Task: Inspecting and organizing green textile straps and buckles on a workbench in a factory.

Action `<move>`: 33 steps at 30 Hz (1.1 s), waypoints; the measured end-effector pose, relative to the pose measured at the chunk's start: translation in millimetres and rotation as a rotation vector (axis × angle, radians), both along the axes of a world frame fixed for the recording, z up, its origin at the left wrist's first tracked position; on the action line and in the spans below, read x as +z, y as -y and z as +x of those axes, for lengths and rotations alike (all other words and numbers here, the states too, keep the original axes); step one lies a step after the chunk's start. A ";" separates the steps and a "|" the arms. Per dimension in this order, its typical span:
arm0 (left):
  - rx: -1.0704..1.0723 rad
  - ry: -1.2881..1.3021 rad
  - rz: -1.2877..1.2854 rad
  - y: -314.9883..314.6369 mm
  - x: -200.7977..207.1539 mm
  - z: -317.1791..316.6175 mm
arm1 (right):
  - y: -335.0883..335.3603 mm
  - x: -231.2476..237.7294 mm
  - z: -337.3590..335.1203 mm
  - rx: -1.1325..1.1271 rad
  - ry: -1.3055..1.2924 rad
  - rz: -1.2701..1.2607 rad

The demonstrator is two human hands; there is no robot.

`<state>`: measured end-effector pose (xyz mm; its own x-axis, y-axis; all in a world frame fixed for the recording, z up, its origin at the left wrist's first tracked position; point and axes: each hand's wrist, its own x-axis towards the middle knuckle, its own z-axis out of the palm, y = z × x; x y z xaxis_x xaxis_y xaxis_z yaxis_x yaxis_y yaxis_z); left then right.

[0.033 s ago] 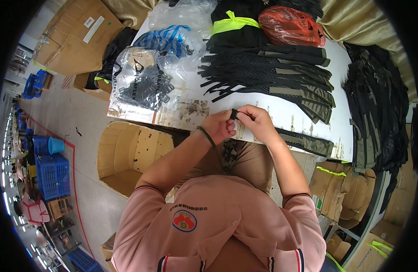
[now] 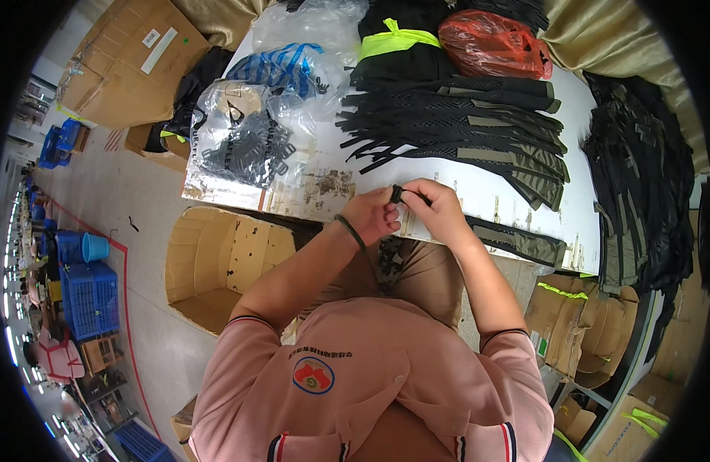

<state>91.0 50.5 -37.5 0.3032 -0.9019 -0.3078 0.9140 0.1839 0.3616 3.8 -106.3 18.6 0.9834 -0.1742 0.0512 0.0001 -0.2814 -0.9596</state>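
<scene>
Near the front edge of the table, my left hand (image 2: 373, 211) pinches a small black plastic buckle (image 2: 396, 195) between thumb and fingers. My right hand (image 2: 441, 209) is closed on a thin black strap (image 2: 423, 198) that meets the buckle. Whether the strap passes through it is too small to tell. A black and olive fabric piece (image 2: 517, 241) lies along the table edge beside my right wrist; my hand hides whether the strap belongs to it. Beyond my hands, several similar mesh and olive pieces (image 2: 463, 123) lie in a layered row.
Black buckles fill a clear plastic bag (image 2: 251, 146) on the white table (image 2: 324, 185), left of the row. A red bag (image 2: 493, 46) and a black bundle with a lime tie (image 2: 397, 40) sit behind. An open carton (image 2: 205, 254) stands at left; black straps (image 2: 640, 185) hang at right.
Both hands stay in place at the buckle. My right fingers have shifted very slightly, and a little more of the black strap shows.
</scene>
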 end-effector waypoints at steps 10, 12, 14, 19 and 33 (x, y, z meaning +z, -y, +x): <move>0.020 -0.011 -0.007 1.8 8.4 -1.6 | 1.3 -12.9 -3.4 0.017 0.019 0.521; -0.042 -0.009 -0.031 0.1 11.2 -2.1 | 4.7 -8.0 -4.3 0.073 -0.005 0.534; -0.070 -0.017 -0.045 -2.2 8.4 -0.6 | 5.2 1.8 -6.5 0.132 -0.030 0.548; -0.100 0.020 -0.078 -2.0 0.2 -0.3 | 2.2 6.2 -10.3 0.156 0.031 0.299; -0.096 -0.036 -0.207 -0.4 6.5 -0.8 | 3.3 -3.6 -13.3 0.004 -0.018 0.444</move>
<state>90.2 50.9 -31.0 0.2053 -0.9711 -0.1221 0.9426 0.1626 0.2916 -9.4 -109.6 15.0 0.9841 -0.1718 -0.0450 -0.0176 0.1577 -0.9873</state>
